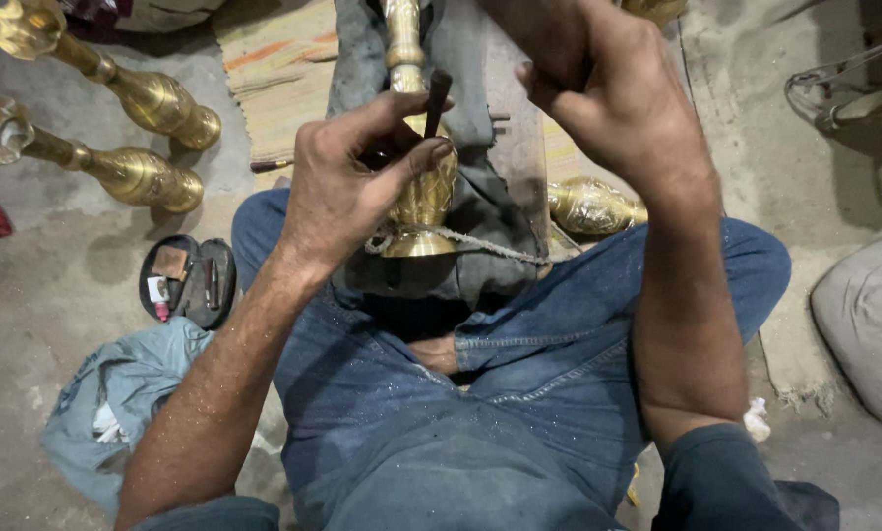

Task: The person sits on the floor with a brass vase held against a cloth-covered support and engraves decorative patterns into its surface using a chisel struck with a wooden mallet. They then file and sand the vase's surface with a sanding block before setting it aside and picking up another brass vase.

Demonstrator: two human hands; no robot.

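I sit cross-legged on the floor in blue jeans. A brass vase-shaped piece (423, 197) lies along a dark cloth (480, 211) between my knees, with a cord (480, 242) wound round its base. My left hand (347, 177) holds a dark chisel-like punch (437, 98) with its tip against the brass body. Above and to the right, my right hand (598, 84) is raised with its fingers closed; whatever it grips is hidden. A second brass piece (593, 205) lies beside my right knee.
Two tall brass stands (126, 84) (96, 162) lie on the concrete floor at the upper left. An open dark tool pouch (190, 280) and a crumpled blue-grey cloth (116, 393) sit by my left leg. A grey sack (869, 324) is at the right, and a woven mat (278, 59) lies ahead.
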